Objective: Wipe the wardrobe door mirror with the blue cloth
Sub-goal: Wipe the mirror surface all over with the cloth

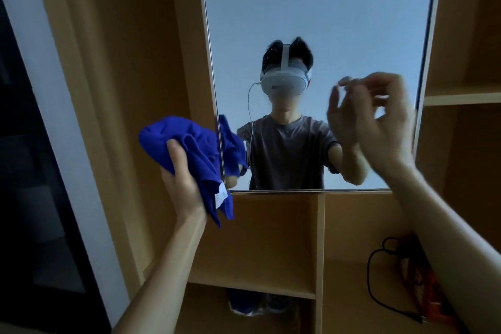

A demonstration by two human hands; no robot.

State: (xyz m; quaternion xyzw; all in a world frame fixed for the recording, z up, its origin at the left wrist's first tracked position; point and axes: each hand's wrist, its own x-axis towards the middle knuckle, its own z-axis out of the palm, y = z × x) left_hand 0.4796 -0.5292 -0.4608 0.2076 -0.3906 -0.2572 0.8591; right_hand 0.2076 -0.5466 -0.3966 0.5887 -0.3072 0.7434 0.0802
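A: so what's each hand up to?
B: left hand (180,182) grips the bunched blue cloth (189,149) right at the mirror (325,22)'s lower left edge. Right hand (379,114) is raised before the glass, fingers loosely curled, holding nothing.

We see both of our forearms bare from the lower edge up to the left hand (182,184) at about eight o'clock and the right hand (379,116) at about three o'clock, with no sleeve, watch or ring showing on either. In the mirror (339,22) our reflection wears a dark grey short-sleeved T-shirt (287,152) with a round neck. A white headset (283,84) covers our eyes, with a white strap running over dark hair and a thin pale cable (250,116) hanging from its side at nine o'clock.
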